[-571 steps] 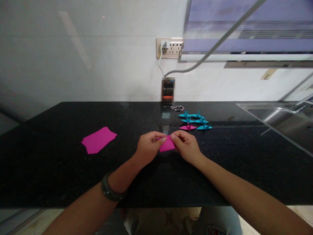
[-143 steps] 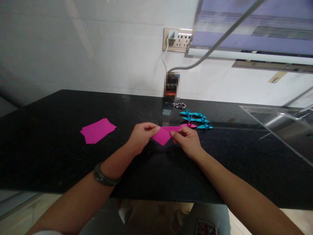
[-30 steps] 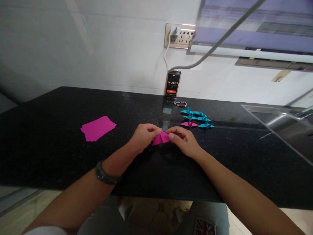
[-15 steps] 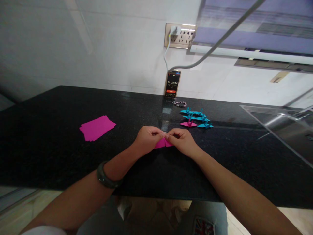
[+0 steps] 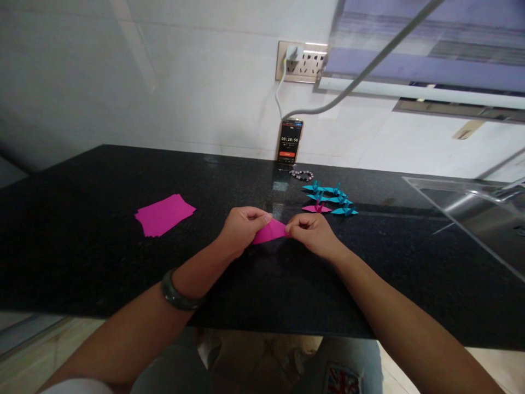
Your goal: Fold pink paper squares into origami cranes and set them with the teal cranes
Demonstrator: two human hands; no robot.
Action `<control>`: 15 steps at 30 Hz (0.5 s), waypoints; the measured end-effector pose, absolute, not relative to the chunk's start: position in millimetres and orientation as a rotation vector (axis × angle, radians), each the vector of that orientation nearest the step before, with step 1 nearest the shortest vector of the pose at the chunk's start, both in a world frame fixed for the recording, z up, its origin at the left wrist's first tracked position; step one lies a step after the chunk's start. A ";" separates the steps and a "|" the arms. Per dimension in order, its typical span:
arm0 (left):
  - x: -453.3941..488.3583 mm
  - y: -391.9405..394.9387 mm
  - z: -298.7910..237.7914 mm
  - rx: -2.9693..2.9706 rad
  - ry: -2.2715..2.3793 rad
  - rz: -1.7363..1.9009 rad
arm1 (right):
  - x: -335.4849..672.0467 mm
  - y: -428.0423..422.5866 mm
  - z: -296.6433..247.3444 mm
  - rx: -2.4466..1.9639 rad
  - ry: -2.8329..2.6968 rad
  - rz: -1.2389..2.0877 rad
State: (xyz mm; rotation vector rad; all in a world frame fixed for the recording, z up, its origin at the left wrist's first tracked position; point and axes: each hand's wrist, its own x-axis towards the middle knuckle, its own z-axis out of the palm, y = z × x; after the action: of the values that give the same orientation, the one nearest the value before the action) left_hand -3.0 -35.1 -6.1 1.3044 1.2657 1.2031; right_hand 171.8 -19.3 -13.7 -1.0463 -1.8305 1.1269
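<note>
A folded sheet of pink origami paper [image 5: 270, 232] is stretched between my two hands, just above or on the dark countertop [image 5: 262, 295]. My left hand [image 5: 243, 230] pinches its upper left part between thumb and fingers. At the right corner, the thumb and fingertips of my right hand [image 5: 310, 234] are closed on the paper. Part of the sheet is hidden behind my left fingers. Beyond my right hand sit a pink paper crane [image 5: 316, 209] and several blue paper cranes [image 5: 343, 210], grouped together.
To the left lies a stack of pink paper sheets [image 5: 164, 215]. A phone [image 5: 290, 142] showing a timer leans on the wall, with a beaded bracelet [image 5: 302, 175] before it. Its cable reaches a socket panel [image 5: 303, 61]. A metal sink [image 5: 488, 219] is at the right.
My right hand has moved a little to the right, apart from my left hand. More of the pink paper now shows between them, as a pointed shape.
</note>
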 end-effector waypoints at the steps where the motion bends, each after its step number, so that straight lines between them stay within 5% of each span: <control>1: -5.0 -33.4 -5.8 1.257 1.263 1.224 | 173.9 -17.9 -13.7 -1.052 -1.835 1.125; 15: -5.8 -33.4 -5.2 0.999 1.128 1.134 | 161.4 -23.3 -21.6 -1.055 -1.477 1.515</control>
State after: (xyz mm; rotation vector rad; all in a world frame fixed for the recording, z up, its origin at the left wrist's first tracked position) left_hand -5.8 -33.4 -5.2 0.9990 1.1277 1.1344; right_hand 161.4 -23.3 -21.6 -1.0551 -1.4767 1.5149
